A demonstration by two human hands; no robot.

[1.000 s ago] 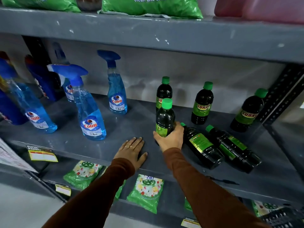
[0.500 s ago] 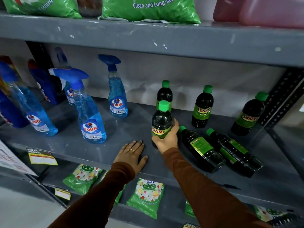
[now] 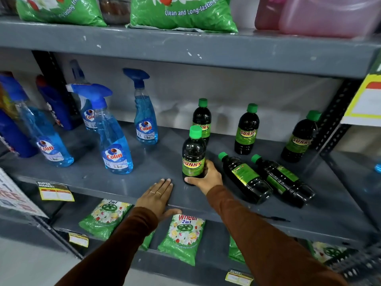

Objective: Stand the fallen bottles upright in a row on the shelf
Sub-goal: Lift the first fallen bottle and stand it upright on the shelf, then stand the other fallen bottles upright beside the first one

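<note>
My right hand (image 3: 207,178) grips the base of an upright dark Sunny bottle (image 3: 193,151) with a green cap, standing on the grey middle shelf (image 3: 144,168). Two more dark bottles lie fallen to its right, one (image 3: 245,179) beside my hand and another (image 3: 282,181) further right, caps pointing to the back left. Three Sunny bottles stand upright along the back: one (image 3: 203,118) right behind the held bottle, one (image 3: 247,130) in the middle, one (image 3: 301,137) at the right. My left hand (image 3: 157,196) rests flat on the shelf's front edge, fingers spread.
Blue Colin spray bottles (image 3: 115,139) and dark blue bottles stand on the shelf's left half. A perforated upright post (image 3: 332,129) bounds the right side. Green detergent bags (image 3: 182,237) lie on the lower shelf; more bags and pink jugs sit on the top shelf.
My right hand has turned the held bottle so its Sunny label faces front, and shifted it slightly left. The left hand has stayed flat on the shelf edge.
</note>
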